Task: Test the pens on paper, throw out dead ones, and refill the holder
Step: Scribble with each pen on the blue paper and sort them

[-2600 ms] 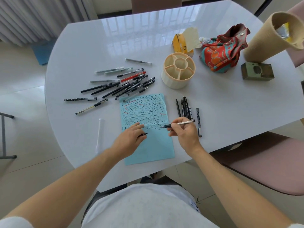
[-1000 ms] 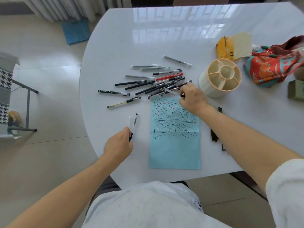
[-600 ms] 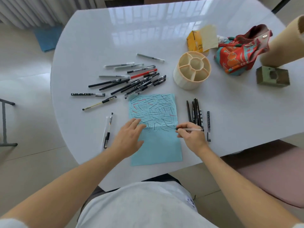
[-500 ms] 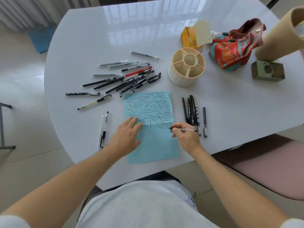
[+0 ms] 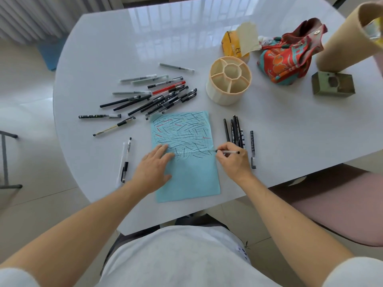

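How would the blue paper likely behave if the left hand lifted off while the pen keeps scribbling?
Probably it would slide: the blue paper is thin, on a glossy table. The left hand lies flat on it. A crease suggests it would flop if lifted.

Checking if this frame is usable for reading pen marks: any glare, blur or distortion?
Head view: window glare streaks the far white table, well clear of the blue paper; pen strokes read sharply; wide-angle bending curves the table edge and stretches the forearms; the right hand and its pen show no motion blur.
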The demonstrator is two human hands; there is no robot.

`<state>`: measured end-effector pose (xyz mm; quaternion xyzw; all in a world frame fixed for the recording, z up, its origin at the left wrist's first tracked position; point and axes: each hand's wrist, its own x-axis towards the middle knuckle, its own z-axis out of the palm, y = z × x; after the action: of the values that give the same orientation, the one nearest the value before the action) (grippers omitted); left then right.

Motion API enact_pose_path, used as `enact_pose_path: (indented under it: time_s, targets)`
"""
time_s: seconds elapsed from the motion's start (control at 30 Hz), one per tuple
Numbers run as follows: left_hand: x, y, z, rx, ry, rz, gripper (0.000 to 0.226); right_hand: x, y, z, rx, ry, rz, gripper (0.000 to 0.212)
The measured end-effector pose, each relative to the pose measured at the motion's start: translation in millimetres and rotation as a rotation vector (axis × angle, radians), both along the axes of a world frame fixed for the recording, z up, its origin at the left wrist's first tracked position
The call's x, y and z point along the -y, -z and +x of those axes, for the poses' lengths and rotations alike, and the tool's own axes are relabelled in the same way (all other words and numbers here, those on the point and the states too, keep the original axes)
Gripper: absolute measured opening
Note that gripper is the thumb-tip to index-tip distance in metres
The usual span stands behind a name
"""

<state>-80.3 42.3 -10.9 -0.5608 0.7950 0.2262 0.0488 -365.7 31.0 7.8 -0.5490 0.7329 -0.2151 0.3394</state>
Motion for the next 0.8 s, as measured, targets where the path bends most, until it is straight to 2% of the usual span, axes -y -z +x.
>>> enact_pose_path:
  time_s: [0.1, 0.27, 0.33, 0.4, 0.5, 0.63, 0.7, 0.8]
  targets:
    - [0, 1, 0, 0.000, 0.000, 0.000, 0.076, -2, -1, -6, 0.082, 0.048, -0.023, 0.010]
    - [0, 3, 1, 0.003, -0.002, 0.004, 0.077, -4, -7, -20, 0.301, 0.278, -0.011, 0.010]
    - [1, 3, 2, 0.007, 0.008, 0.008, 0.078, 0, -12, -27, 0.325, 0.280, 0.015, 0.014]
    - [1, 4, 3, 0.015, 0.020, 0.012, 0.080, 8, -13, -33, 0.232, 0.207, 0.065, 0.013]
    - [1, 4, 5, 0.024, 0.030, 0.020, 0.081, 26, -12, -36, -0.083, -0.049, 0.195, 0.038]
    - [-3, 0, 9, 0.013, 0.045, 0.010, 0.082, 43, -6, -26, -0.467, -0.352, 0.323, 0.048]
    - [-5, -2, 13, -0.004, 0.039, 0.003, 0.080, 50, 0, -22, -0.597, -0.423, 0.353, 0.048]
    - [-7, -6, 23, -0.037, 0.019, -0.011, 0.074, 56, 4, -21, -0.708, -0.415, 0.361, 0.045]
